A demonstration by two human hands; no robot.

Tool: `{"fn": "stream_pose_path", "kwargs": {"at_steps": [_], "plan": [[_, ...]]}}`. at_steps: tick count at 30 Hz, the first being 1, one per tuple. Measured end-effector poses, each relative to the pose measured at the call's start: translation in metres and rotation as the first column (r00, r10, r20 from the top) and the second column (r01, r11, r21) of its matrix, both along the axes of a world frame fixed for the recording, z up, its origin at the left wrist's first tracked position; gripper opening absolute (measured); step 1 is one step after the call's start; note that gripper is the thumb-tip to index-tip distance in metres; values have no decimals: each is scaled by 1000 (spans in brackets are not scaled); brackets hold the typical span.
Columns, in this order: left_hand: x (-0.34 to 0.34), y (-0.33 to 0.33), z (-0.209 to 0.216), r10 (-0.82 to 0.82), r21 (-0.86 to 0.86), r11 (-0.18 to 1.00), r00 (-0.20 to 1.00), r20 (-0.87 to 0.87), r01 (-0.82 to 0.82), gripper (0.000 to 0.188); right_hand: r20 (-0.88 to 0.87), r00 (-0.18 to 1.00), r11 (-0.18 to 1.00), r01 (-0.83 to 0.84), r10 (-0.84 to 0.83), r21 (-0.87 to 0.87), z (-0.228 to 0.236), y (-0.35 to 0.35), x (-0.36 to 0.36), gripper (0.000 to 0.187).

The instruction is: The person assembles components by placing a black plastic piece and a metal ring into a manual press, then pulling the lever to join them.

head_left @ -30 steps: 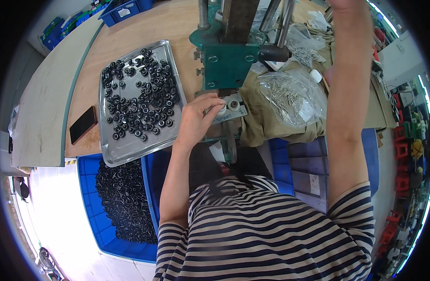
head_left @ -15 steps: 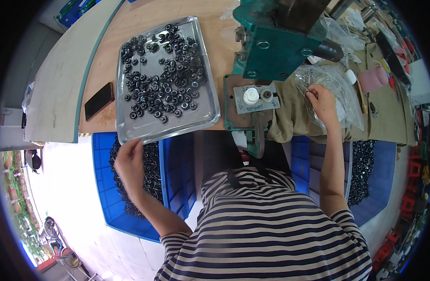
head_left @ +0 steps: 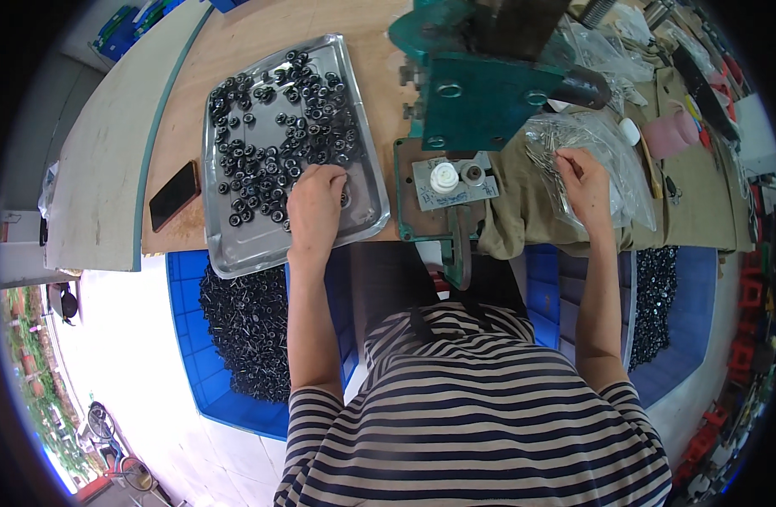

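Observation:
My left hand is over the right part of a metal tray, fingers curled and pressed together among small black wheels with silvery centres. What it grips is hidden beneath the fingers. At the right, my right hand pinches thumb and forefinger together at a clear plastic bag of thin metal pins; anything in that pinch is too small to make out. Between the hands stands a green press. On its base, a metal plate carries a white round piece and a grey round fitting.
A dark phone lies left of the tray. Below the table edge, a blue bin of small black parts stands at the left, another blue bin at the right. Green cloth covers the table's right side, with a pink container.
My left hand has moved from the tray's near left corner up and right, onto the wheels. My right hand stays at the bag of pins. The view has shifted slightly.

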State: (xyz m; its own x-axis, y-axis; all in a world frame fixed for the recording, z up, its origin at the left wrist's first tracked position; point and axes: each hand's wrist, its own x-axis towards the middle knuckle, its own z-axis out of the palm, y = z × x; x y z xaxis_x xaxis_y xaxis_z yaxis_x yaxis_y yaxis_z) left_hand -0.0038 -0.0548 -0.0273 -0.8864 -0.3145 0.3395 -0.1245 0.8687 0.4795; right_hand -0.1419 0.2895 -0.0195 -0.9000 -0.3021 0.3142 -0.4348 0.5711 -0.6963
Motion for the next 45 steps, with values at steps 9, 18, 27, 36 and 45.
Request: {"fn": "stream_pose_path", "kwargs": {"at_steps": [9,18,27,36,45], "plan": [[-18,75,29,-210,583,748,947,-244,316,9,215,926,865,-182,311,-468,19,-42,24,26],[-21,99,49,-241,-158,963,961,-134,219,11,249,901,885,-239,355,-399,33,-60,35,24],[-17,91,3,-210,762,558,945,-252,327,24,239,833,715,-241,500,-656,19,-103,40,14],[-14,91,5,-216,761,574,952,-217,304,32,55,902,861,-388,427,-330,32,-109,42,17],[-19,87,20,-195,560,771,950,-246,303,13,-97,907,890,-421,410,-174,32,-108,45,19]]}}
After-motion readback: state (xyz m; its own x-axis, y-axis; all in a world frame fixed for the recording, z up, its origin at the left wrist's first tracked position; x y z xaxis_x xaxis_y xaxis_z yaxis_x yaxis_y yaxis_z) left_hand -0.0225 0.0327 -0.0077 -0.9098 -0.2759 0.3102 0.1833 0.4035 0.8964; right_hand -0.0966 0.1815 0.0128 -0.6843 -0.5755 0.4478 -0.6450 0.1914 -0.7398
